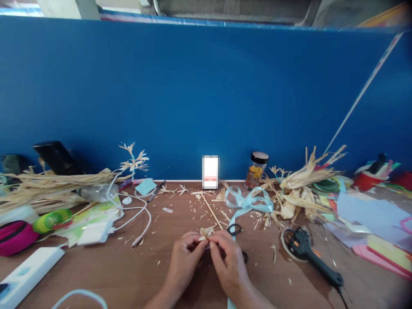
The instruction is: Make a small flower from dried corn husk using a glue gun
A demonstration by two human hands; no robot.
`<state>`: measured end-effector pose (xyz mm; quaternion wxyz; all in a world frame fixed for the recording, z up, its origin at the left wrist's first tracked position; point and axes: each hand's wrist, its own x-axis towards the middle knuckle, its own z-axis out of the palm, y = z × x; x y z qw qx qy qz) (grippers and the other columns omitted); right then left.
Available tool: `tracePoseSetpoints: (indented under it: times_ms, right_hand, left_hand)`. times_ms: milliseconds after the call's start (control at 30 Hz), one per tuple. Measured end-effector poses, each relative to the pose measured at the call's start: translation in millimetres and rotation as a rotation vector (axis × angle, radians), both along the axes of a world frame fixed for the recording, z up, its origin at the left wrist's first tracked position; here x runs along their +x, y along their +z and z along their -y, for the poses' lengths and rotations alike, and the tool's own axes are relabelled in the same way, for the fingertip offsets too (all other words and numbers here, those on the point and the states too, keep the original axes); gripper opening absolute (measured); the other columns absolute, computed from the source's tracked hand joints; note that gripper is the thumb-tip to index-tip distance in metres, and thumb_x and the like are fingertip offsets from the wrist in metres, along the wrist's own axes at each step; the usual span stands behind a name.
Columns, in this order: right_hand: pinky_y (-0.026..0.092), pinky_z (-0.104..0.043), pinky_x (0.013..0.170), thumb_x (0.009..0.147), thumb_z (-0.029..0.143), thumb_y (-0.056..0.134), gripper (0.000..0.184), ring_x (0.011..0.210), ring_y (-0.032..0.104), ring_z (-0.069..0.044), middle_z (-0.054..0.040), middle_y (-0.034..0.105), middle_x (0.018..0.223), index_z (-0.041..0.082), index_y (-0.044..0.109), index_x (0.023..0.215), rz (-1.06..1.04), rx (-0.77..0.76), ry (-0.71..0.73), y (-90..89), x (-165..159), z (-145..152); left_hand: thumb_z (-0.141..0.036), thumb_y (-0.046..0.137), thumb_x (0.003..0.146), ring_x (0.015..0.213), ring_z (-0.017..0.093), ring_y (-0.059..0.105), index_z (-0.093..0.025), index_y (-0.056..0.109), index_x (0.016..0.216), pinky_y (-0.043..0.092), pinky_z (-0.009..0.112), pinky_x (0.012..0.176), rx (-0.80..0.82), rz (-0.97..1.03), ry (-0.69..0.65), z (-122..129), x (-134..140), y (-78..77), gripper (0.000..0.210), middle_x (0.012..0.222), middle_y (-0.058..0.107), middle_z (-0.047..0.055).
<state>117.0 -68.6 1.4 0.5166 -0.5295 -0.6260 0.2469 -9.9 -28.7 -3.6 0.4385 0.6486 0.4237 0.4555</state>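
Note:
My left hand (186, 257) and my right hand (227, 257) meet at the front middle of the table. Both pinch a small corn husk flower (206, 232) between thumbs and fingertips; its pale petals stick up above the fingers, and its lower part is hidden. Just beyond them a thin wooden stick (211, 211) lies on the table. Black scissors (234, 229) show by the right hand, partly covered by it. A light blue ribbon (247, 201) loops behind and runs down under that hand.
Husk bundles lie at left (64, 184) and right (302, 197). A glue gun (309, 253) rests at right, near coloured paper (370, 214). A jar (255, 171) and a blurred upright phone-like object (210, 171) stand by the blue partition (206, 94). Left are a power strip (35, 274) and cables.

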Motion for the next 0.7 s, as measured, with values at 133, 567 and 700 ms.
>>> tracePoseSetpoints:
  times_ms: [133, 567, 700]
  right_hand:
    - [0.043, -0.023, 0.067, 0.082, 0.017, 0.045, 0.017, 0.076, 0.055, -0.015, -0.0044, 0.059, 0.081, 0.018, 0.062, 0.083, -0.067, -0.037, 0.013, 2.6, 0.7, -3.2]
    - [0.041, -0.021, 0.055, 0.084, 0.029, 0.044, 0.018, 0.060, 0.053, -0.013, -0.0014, 0.059, 0.068, 0.017, 0.058, 0.081, -0.254, -0.168, -0.004, -0.9, 2.6, -0.6]
    - [0.037, -0.019, 0.051, 0.083, 0.031, 0.045, 0.017, 0.055, 0.047, -0.010, 0.0010, 0.053, 0.066, 0.017, 0.054, 0.079, -0.322, -0.167, -0.033, 5.9, 13.4, -6.7]
  left_hand:
    - [-0.029, 0.059, 0.072, 0.067, 0.016, 0.055, -0.015, 0.064, 0.062, 0.043, 0.023, 0.062, -0.045, 0.034, 0.018, -0.3, -0.4, -1.0, 0.018, 0.067, 0.060, 0.003]
    - [-0.026, 0.063, 0.069, 0.052, 0.008, 0.043, -0.013, 0.059, 0.062, 0.035, 0.016, 0.049, -0.239, 0.228, 0.007, 7.5, 3.2, -0.2, 0.015, 0.058, 0.051, -0.003]
    - [-0.025, 0.061, 0.071, 0.049, 0.007, 0.042, -0.014, 0.057, 0.059, 0.034, 0.016, 0.048, -0.233, 0.226, -0.030, 8.8, 3.8, 1.1, 0.017, 0.055, 0.048, -0.004]
